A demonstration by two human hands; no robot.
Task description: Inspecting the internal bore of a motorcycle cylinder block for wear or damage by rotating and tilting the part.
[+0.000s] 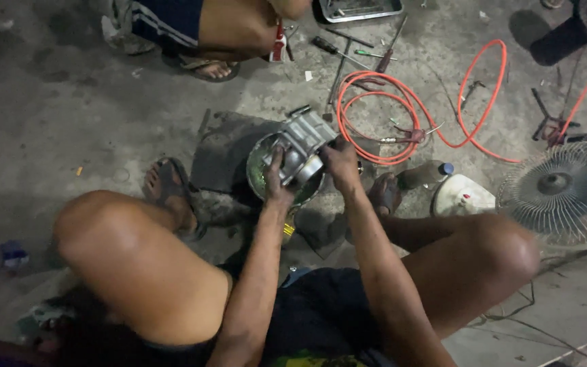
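Grey cast metal, the engine part (300, 146), sat between my two hands over the round basin (258, 178), which served as my landmark. I squatted with knees wide so both forearms could reach down between them. My left hand (277, 182) was closed around the part's near lower edge, fingers pressed up its side to steady it. My right hand (340, 163) gripped the part's right flank, tilting the piece so it leaned over the basin, likely so drips fell inside. Right of the basin lay my sandalled foot and a small bottle (424, 175), within reach. Beyond that stood a white fan (557, 194) on the concrete. Past the basin an orange hose (409, 112) coiled, with screwdrivers (348, 51) scattered farther out. Farthest, another person's foot (206, 68) and a metal tray (360, 9).
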